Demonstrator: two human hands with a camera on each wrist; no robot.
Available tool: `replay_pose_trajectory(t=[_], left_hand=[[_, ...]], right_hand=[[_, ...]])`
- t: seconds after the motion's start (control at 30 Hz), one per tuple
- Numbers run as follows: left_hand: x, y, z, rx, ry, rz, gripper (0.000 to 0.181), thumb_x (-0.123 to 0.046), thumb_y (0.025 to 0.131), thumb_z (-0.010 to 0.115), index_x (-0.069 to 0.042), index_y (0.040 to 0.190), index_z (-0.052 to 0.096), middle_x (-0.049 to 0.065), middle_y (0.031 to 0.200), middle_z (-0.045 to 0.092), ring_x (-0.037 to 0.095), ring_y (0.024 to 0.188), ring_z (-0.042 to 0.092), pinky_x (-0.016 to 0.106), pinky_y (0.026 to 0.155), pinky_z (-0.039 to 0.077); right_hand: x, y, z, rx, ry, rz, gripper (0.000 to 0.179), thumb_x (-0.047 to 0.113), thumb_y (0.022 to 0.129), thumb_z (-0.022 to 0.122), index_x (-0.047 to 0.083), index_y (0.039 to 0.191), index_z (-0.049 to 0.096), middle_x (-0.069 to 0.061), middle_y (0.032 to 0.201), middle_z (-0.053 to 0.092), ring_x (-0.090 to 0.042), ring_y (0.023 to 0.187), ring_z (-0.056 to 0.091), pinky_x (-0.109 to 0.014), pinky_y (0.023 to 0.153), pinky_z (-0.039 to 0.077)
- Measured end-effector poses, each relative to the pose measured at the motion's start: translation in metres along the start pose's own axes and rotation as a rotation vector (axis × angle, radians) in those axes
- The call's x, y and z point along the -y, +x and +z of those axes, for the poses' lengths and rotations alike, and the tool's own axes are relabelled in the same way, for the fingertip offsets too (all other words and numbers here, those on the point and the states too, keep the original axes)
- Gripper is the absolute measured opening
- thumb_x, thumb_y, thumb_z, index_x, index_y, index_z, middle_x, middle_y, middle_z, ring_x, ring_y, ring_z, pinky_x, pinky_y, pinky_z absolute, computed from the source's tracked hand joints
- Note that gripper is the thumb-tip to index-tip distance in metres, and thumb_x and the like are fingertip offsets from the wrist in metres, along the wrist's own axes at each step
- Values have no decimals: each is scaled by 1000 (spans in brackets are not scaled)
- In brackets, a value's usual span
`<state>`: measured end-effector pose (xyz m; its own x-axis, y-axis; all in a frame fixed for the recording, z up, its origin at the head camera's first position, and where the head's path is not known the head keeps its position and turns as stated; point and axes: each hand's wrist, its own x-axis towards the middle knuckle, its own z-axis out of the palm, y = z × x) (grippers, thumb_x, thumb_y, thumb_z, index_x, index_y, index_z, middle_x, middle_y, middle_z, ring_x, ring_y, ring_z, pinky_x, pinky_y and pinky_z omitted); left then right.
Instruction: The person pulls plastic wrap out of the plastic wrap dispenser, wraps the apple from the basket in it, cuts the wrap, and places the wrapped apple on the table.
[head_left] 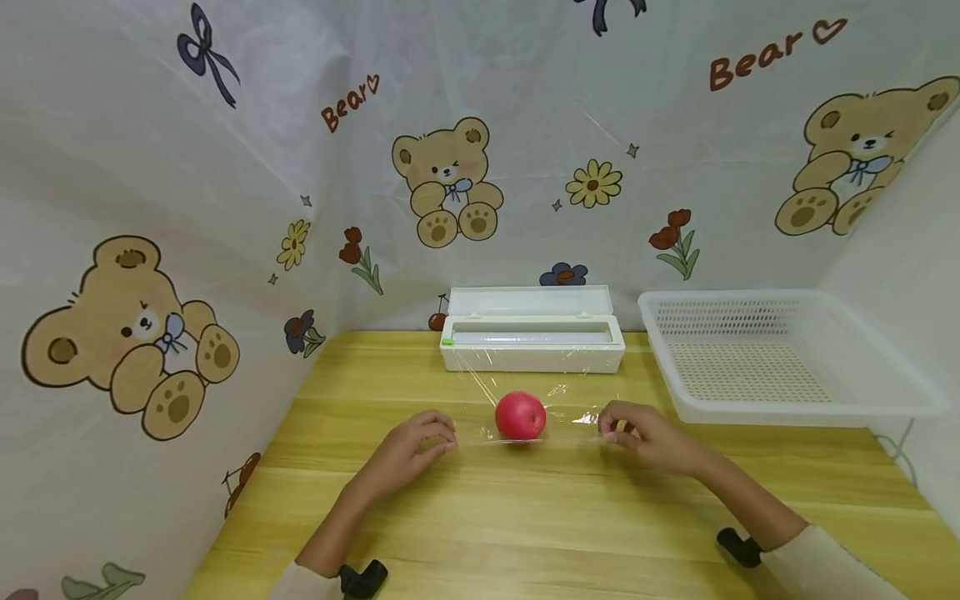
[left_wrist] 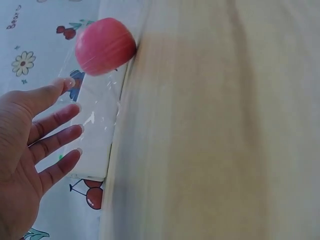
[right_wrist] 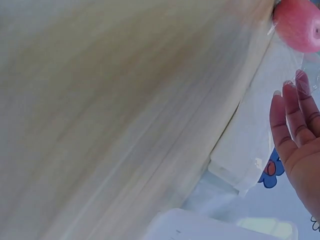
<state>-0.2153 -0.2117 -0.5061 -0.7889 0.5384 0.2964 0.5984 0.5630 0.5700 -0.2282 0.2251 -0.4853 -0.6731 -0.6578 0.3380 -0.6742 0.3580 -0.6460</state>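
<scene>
From where I stand, a round, red, apple-like fruit (head_left: 521, 416) sits on the yellow wood-grain worktop (head_left: 487, 525), toward its far edge and between the two hands. A sheet of thin clear plastic film (head_left: 585, 418) spans that gap, reaching back to a long white dispenser box (head_left: 532, 360) at the far edge. I'd worry about the film folding and clinging to itself if the hands drift together, or tearing if one side pulls harder; a snag could roll the fruit. The left hand (head_left: 415, 450) seems to pinch the film's left side between thumb and fingertip, its other fingers spread. The right hand (head_left: 651, 433), fingers bent, appears clamped on the right side. Neither hand touches the fruit.
</scene>
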Motion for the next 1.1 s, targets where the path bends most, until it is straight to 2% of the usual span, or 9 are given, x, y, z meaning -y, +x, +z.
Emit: replay_pose_trajectory(t=[0.13,0.23,0.33,0.43,0.57,0.77,0.9,1.0,1.1], left_hand=[[4,7,-1,-21,-38,-31,11,-23,101,65,-17,100,74,-6,117,65,10,114,59,40,97,53],[8,12,0,-54,-68,-52,12,-24,101,65,-16,102,74,1,119,67,12,113,60,43,93,54],[13,19,0,-108,-78,-67,14,-25,101,65,-15,103,74,0,118,68,13,111,61,41,87,55],[17,27,1,-161,-81,-87,13,-26,101,64,-17,103,73,-6,112,69,10,106,62,39,84,54],[22,38,1,-211,-96,-113,9,-24,102,64,-21,102,73,-13,104,67,9,98,61,39,82,54],[32,52,5,-254,-109,-144,8,-24,101,66,-22,102,74,-14,100,68,9,95,61,37,79,54],[39,56,10,-274,-114,-144,9,-24,100,66,-22,102,74,-12,99,69,10,93,62,35,76,53],[42,58,13,-276,-122,-151,12,-24,101,65,-18,103,75,-10,100,70,12,93,62,35,76,53],[44,61,14,-274,-122,-168,14,-24,101,65,-14,104,75,-9,101,70,13,93,62,35,76,53]], right_hand=[[2,5,-3,-44,-6,29,13,0,96,66,11,94,60,-4,101,68,-16,88,62,-30,70,54],[2,10,-4,-67,1,82,10,2,98,64,10,93,62,-3,103,69,-15,90,61,-31,73,55],[0,14,-4,-87,3,141,9,2,99,63,8,93,63,-5,105,70,-14,91,62,-32,75,55],[-4,19,-4,-121,-16,172,7,3,100,62,7,95,64,-8,103,71,-15,89,62,-32,75,55],[-10,26,-4,-179,-65,195,5,4,100,63,6,98,67,-4,97,71,-14,86,61,-33,75,54],[-19,35,-3,-226,-76,226,5,7,100,64,3,98,67,3,88,67,-16,79,58,-31,72,54],[-26,40,0,-248,-87,256,5,7,100,64,4,96,66,-3,86,67,-16,77,57,-28,70,53],[-30,45,2,-266,-127,292,4,6,98,66,5,95,65,-7,87,67,-16,77,57,-28,69,52],[-32,49,5,-275,-195,325,5,6,97,68,8,94,64,-6,86,67,-18,79,58,-31,69,51]])
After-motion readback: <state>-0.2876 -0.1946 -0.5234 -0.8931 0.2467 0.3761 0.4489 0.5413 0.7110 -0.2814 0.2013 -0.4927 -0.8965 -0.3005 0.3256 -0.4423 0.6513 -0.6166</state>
